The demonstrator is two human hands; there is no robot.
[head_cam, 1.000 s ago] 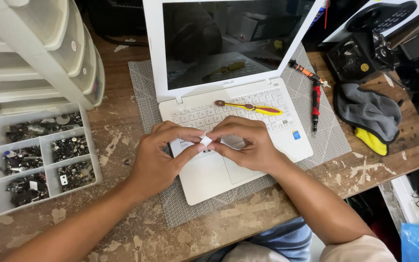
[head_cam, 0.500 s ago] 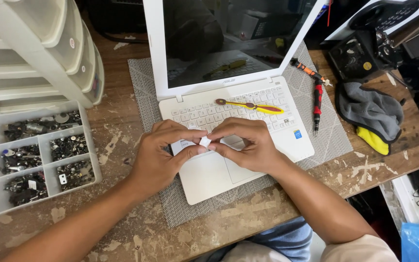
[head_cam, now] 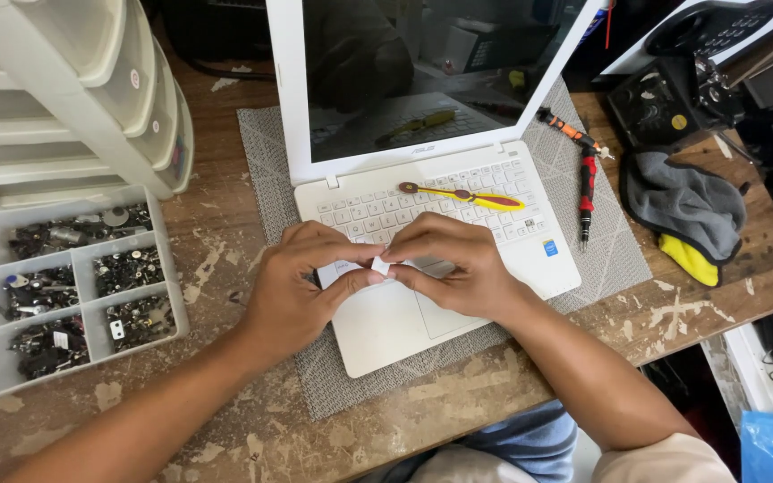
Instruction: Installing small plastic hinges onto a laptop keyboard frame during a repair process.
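A: What are the hands gripping?

B: The left hand point(head_cam: 293, 291) and right hand point(head_cam: 454, 268) are both pinching a small white key cap point(head_cam: 379, 265) between thumbs and fingertips, fingers curled nearly closed around it.

A: Where is it sitting?

B: It is hovering just over the white laptop point(head_cam: 422, 259), at the keyboard's front edge above the trackpad. Its long axis is too small to tell.

A: Anything nearby?

B: A yellow-handled pry tool point(head_cam: 462, 195) is lying across the keys, pointing left to right, on the worktop point(head_cam: 225, 206).

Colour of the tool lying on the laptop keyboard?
Yellow tool with dark red ends; head view.
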